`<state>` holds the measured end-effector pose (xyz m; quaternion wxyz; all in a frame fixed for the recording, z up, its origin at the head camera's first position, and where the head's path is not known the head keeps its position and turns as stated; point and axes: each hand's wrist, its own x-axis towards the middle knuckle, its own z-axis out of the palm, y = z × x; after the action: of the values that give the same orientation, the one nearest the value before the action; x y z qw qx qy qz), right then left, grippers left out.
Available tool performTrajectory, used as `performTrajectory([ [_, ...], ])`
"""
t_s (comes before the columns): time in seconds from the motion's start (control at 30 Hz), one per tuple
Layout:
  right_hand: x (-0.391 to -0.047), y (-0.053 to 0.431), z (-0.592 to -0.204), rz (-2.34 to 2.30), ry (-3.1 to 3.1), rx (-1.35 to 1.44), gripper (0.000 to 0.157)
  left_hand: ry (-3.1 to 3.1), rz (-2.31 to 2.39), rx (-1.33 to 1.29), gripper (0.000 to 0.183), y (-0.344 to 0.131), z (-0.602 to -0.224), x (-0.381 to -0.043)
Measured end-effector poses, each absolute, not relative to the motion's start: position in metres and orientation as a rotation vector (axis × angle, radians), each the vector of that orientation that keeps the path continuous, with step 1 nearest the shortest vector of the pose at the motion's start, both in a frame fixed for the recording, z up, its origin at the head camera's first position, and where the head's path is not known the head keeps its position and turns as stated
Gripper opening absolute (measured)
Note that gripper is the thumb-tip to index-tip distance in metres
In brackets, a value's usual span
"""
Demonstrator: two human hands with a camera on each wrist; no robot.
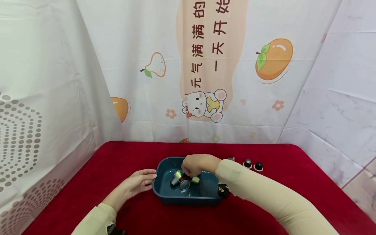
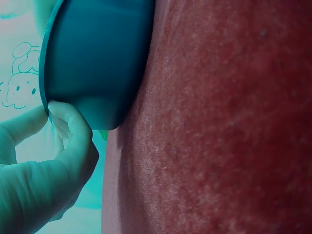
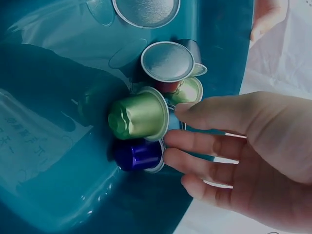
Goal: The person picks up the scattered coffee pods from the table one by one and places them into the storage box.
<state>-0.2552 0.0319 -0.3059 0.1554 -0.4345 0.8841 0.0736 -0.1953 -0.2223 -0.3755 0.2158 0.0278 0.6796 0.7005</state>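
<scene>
A blue plastic basin [image 1: 188, 201] stands on the red cloth with several coffee capsules in it. My left hand [image 1: 140, 181] is at its left end; in the left wrist view thumb and forefinger pinch the rim. My right hand [image 1: 196, 164] reaches down into the basin over the capsules. In the right wrist view its slightly bent fingertips [image 3: 171, 139] lie right by a green capsule [image 3: 141, 117] and a purple capsule [image 3: 140, 155]. Beyond the thumb are a paler green capsule [image 3: 187, 91] and a capsule with its silver lid [image 3: 168, 62] facing up.
On the red cloth [image 1: 279, 202], right of the basin and behind the right forearm, stand two dark capsules, one with a grey top [image 1: 247, 163] and one black [image 1: 258, 166]. Another capsule [image 1: 232, 159] shows partly behind the sleeve. A printed curtain [image 1: 164, 98] hangs behind the table.
</scene>
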Motion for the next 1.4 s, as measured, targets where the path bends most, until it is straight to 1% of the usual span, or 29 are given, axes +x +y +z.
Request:
performTrajectory([
  [0.1,-0.255,0.034,-0.305,0.196,2.545,-1.226,0.022,1.883,1.944,0.078,0.039,-0.223,-0.376,-0.195],
  [0.23,-0.253,0.040,-0.302,0.140,2.560,-1.227,0.015,1.888,1.941,0.068,0.044,-0.223,-0.376,-0.195],
  [0.4,-0.246,0.054,-0.298,0.057,2.548,-1.290,0.010,1.905,1.927,0.068,0.051,-0.222,-0.377,-0.196],
  [0.57,-0.237,0.072,-0.297,0.032,2.544,-1.365,0.008,1.909,1.927,0.051,0.053,-0.222,-0.378,-0.195],
  [0.77,-0.229,0.096,-0.299,-0.029,2.589,-1.402,0.011,1.925,1.923,-0.025,0.052,-0.222,-0.377,-0.192],
  [0.93,-0.224,0.116,-0.301,-0.142,2.634,-1.426,0.012,1.988,1.898,-0.022,0.049,-0.219,-0.374,-0.191],
  [1.1,-0.217,0.132,-0.302,-0.271,2.668,-1.381,0.016,2.059,1.862,-0.037,0.046,-0.217,-0.371,-0.192],
  [1.4,-0.203,0.162,-0.313,-0.366,2.765,-1.369,0.015,2.109,1.821,-0.054,0.042,-0.216,-0.366,-0.193],
])
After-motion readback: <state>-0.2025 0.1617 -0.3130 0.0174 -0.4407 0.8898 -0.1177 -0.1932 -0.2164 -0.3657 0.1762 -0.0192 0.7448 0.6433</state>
